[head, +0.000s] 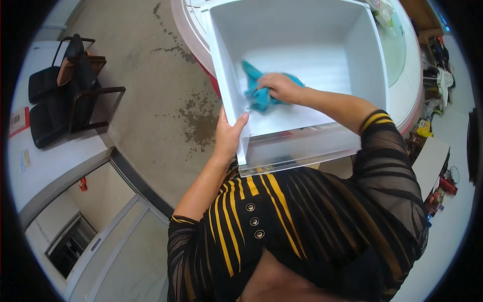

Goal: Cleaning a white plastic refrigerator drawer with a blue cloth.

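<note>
A white plastic drawer bin (302, 34) with a clear front panel (302, 151) stands before me, its clear panel close to my body. My left hand (229, 134) grips the bin's left side wall near the front corner, thumb over the edge. Inside, my right hand (281, 87) is closed on a teal cloth (260, 99), pressed to the inner surface near the left wall. The cloth looks bunched, with one corner sticking out past my fingers. Slight blur covers the cloth and my right fingers.
Under the bin is a round white table (409, 87) with a glass centre (394, 49); a plastic bag (383, 13) lies there. Dark wet spots (202, 120) mark the floor at left. Black chairs (75, 87) stand along the left wall, and a cluttered counter (434, 151) runs along the right.
</note>
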`<state>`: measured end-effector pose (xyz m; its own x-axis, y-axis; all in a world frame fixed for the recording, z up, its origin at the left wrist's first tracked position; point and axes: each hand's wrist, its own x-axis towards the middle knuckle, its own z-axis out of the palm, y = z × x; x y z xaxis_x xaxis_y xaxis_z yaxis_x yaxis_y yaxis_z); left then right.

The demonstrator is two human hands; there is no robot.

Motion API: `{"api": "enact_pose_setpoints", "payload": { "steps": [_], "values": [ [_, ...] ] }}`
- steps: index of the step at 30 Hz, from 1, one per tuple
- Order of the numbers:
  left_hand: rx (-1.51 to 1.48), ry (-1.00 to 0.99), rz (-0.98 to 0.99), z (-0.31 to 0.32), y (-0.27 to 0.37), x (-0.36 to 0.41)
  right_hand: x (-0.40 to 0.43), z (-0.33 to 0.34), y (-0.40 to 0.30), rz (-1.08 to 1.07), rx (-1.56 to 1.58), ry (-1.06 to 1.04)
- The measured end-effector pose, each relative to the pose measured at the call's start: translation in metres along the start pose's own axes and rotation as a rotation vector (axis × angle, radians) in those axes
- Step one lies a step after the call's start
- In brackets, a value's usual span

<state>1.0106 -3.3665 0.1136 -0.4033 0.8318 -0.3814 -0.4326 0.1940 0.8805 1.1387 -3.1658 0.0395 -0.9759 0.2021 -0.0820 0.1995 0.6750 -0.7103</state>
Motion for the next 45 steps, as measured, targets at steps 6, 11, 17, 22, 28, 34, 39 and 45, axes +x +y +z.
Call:
{"api": "enact_pose_setpoints", "payload": {
  "steps": [6, 11, 17, 22, 28, 34, 39, 45],
  "values": [
    [-0.769, -0.106, -0.155, 0.002, 0.013, 0.0, -0.028, -0.049, -0.132, -0.342, 0.237, 0.177],
    [-0.917, -0.072, -0.323, -0.012, 0.008, -0.004, 0.019, -0.006, -0.144, -0.695, -0.159, -0.003],
    [-0.901, -0.184, -0.073, 0.01, 0.018, 0.003, 0.127, -0.076, -0.068, -0.587, -0.408, 0.472],
    [-0.409, -0.077, 0.031, 0.014, 0.015, 0.009, 0.185, -0.161, -0.033, -0.342, -0.527, 0.687],
    [0.089, 0.002, -0.002, 0.025, 0.032, 0.015, 0.134, -0.178, -0.006, -0.129, -0.595, 0.386],
    [0.029, -0.007, 0.021, 0.027, 0.029, 0.019, 0.01, -0.235, 0.014, 0.085, -0.558, 0.369],
    [0.025, -0.019, 0.06, 0.023, 0.023, 0.016, -0.128, -0.274, 0.045, 0.512, -0.784, 0.551],
    [0.116, -0.108, 0.074, 0.029, 0.035, 0.02, -0.261, -0.29, 0.107, 0.679, -0.168, 0.977]
  ]
}}
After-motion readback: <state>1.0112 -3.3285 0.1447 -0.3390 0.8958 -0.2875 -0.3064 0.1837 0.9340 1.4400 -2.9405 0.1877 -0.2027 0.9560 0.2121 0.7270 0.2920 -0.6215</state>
